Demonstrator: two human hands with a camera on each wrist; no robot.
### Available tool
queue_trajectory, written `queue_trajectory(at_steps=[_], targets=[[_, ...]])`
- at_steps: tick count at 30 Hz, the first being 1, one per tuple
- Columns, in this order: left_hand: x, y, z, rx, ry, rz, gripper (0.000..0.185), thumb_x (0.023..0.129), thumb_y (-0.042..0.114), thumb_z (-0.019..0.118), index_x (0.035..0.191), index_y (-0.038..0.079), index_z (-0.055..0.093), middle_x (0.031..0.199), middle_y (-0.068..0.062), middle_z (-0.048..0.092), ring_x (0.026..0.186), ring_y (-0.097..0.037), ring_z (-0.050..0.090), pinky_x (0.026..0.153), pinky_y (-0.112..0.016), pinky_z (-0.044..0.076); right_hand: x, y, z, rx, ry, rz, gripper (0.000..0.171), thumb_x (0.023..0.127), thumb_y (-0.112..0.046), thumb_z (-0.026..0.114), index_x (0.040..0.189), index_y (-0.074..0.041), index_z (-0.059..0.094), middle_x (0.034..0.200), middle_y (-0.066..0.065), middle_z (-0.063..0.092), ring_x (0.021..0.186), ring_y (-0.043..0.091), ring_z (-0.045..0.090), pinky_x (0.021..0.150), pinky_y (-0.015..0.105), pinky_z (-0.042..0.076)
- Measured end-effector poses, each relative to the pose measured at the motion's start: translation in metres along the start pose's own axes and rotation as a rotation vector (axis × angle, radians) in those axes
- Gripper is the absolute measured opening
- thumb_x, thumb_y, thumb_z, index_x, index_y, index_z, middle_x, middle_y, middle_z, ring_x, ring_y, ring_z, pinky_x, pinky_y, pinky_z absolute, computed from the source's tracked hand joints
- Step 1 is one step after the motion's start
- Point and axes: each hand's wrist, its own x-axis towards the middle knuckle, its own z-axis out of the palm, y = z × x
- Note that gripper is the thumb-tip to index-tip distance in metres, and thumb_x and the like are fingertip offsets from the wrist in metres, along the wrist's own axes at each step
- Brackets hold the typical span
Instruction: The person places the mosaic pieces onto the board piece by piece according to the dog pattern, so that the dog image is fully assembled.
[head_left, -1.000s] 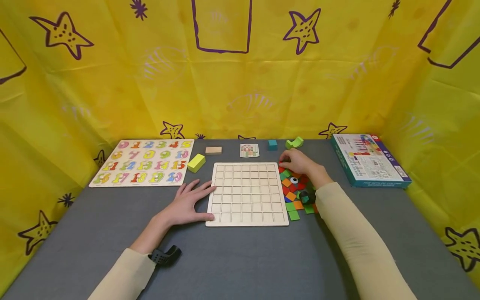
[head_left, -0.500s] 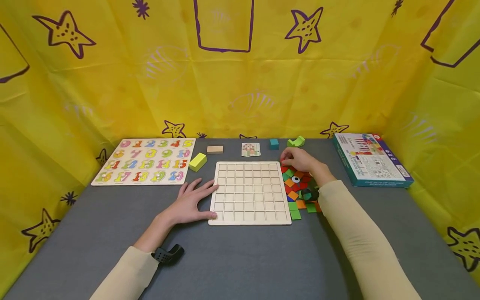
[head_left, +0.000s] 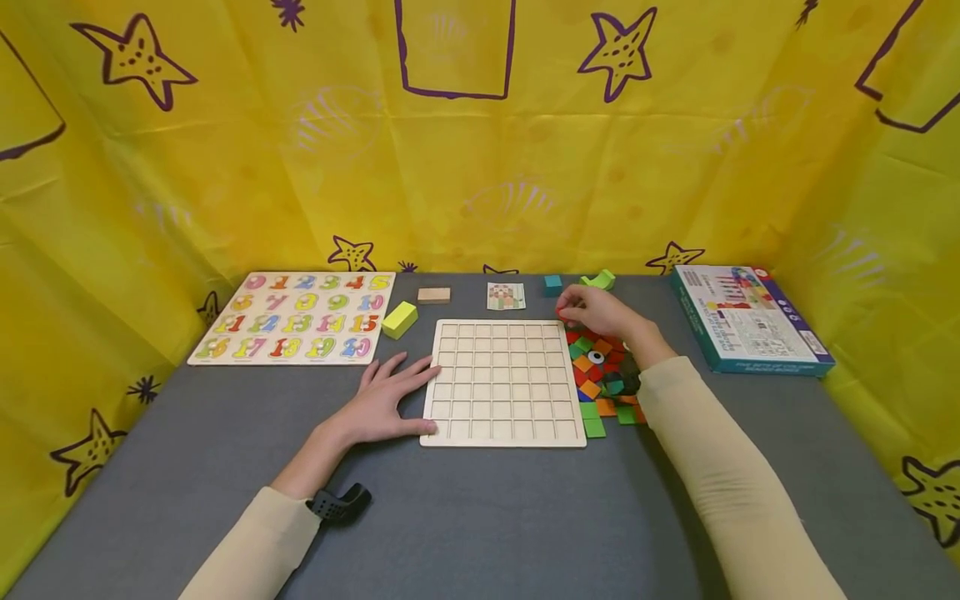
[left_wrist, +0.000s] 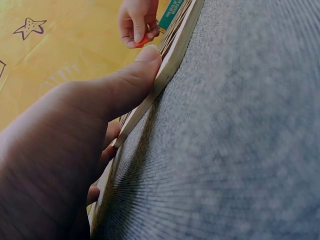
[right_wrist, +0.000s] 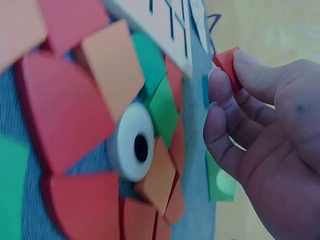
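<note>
A wooden grid board [head_left: 502, 379] with empty square cells lies on the grey table. My left hand [head_left: 386, 400] rests flat against its left edge, thumb [left_wrist: 131, 80] pressed on the board's rim [left_wrist: 172, 55]. My right hand [head_left: 596, 312] hovers over the board's far right corner and pinches a small red tile [right_wrist: 227, 64] between thumb and fingers. Right of the board lies a pile of red, orange and green tiles [head_left: 600, 379], with a white round eye piece [right_wrist: 134, 141] among them.
A number puzzle board [head_left: 296, 317] lies at the back left. A yellow-green block [head_left: 399, 319], a wooden block [head_left: 433, 294], a pattern card [head_left: 506, 296], a teal cube [head_left: 552, 284] and a green arch piece [head_left: 598, 280] sit behind the grid. A game box [head_left: 746, 321] lies at right.
My right hand has lifted off the tile pile with a red tile and moved slightly back toward the board's far right corner. The left hand has stayed put.
</note>
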Motion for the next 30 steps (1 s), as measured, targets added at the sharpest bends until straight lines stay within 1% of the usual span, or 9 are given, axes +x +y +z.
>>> queue_trajectory(at_steps=[6, 9, 11, 18, 23, 26, 30], targets=[[0.0, 0.001, -0.001, -0.004, -0.003, -0.002, 0.094, 0.081, 0.068, 0.071, 0.158, 0.022, 0.04, 0.163, -0.002, 0.032, 0.15, -0.042, 0.014, 0.111, -0.069, 0.0, 0.007, -0.013, 0.008, 0.006, -0.031, -0.074, 0.016, 0.105, -0.008, 0.056, 0.113, 0.003, 0.063, 0.101, 0.015, 0.063, 0.091, 0.03, 0.062, 0.083, 0.042, 0.052], [0.0, 0.001, -0.001, -0.009, -0.005, -0.002, 0.094, 0.081, 0.068, 0.071, 0.158, 0.023, 0.04, 0.163, -0.002, 0.032, 0.149, -0.042, 0.014, 0.112, -0.069, 0.0, 0.011, -0.02, 0.012, -0.009, -0.044, -0.103, 0.016, 0.105, -0.008, 0.056, 0.114, 0.002, 0.064, 0.1, 0.014, 0.064, 0.089, 0.031, 0.06, 0.081, 0.04, 0.05], [0.0, 0.002, -0.001, -0.01, -0.004, 0.003, 0.094, 0.081, 0.068, 0.071, 0.157, 0.022, 0.04, 0.163, -0.003, 0.032, 0.149, -0.043, 0.015, 0.111, -0.069, 0.0, 0.014, -0.026, 0.015, -0.015, -0.051, -0.118, 0.016, 0.104, -0.008, 0.057, 0.114, 0.002, 0.064, 0.101, 0.014, 0.064, 0.09, 0.031, 0.06, 0.082, 0.04, 0.049], [0.0, 0.002, -0.002, -0.011, 0.0, 0.002, 0.094, 0.081, 0.067, 0.071, 0.157, 0.022, 0.04, 0.163, -0.003, 0.032, 0.149, -0.043, 0.014, 0.111, -0.069, 0.0, 0.027, -0.043, 0.026, 0.039, -0.083, -0.128, 0.014, 0.104, -0.01, 0.057, 0.112, -0.001, 0.066, 0.103, 0.01, 0.067, 0.098, 0.031, 0.062, 0.089, 0.042, 0.05], [0.001, 0.0, -0.001, -0.01, -0.006, -0.004, 0.094, 0.081, 0.069, 0.071, 0.158, 0.023, 0.039, 0.163, -0.001, 0.03, 0.15, -0.041, 0.013, 0.112, -0.068, -0.001, 0.037, -0.052, 0.037, 0.052, -0.1, -0.157, 0.012, 0.103, -0.008, 0.059, 0.108, -0.001, 0.068, 0.102, 0.009, 0.067, 0.094, 0.028, 0.061, 0.088, 0.038, 0.05], [0.001, -0.001, -0.001, -0.011, -0.007, -0.004, 0.094, 0.081, 0.069, 0.07, 0.158, 0.024, 0.039, 0.164, -0.001, 0.03, 0.15, -0.041, 0.013, 0.112, -0.068, -0.001, 0.042, -0.057, 0.046, 0.048, -0.108, -0.167, 0.011, 0.102, -0.008, 0.061, 0.106, -0.002, 0.068, 0.1, 0.009, 0.068, 0.092, 0.028, 0.06, 0.086, 0.036, 0.049], [0.0, -0.001, -0.001, -0.011, -0.007, -0.002, 0.095, 0.081, 0.07, 0.07, 0.158, 0.024, 0.039, 0.164, 0.0, 0.03, 0.15, -0.041, 0.013, 0.112, -0.068, -0.001, 0.05, -0.063, 0.059, 0.007, -0.109, -0.178, 0.01, 0.101, -0.011, 0.063, 0.105, -0.004, 0.069, 0.098, 0.006, 0.067, 0.09, 0.024, 0.058, 0.085, 0.035, 0.048]])
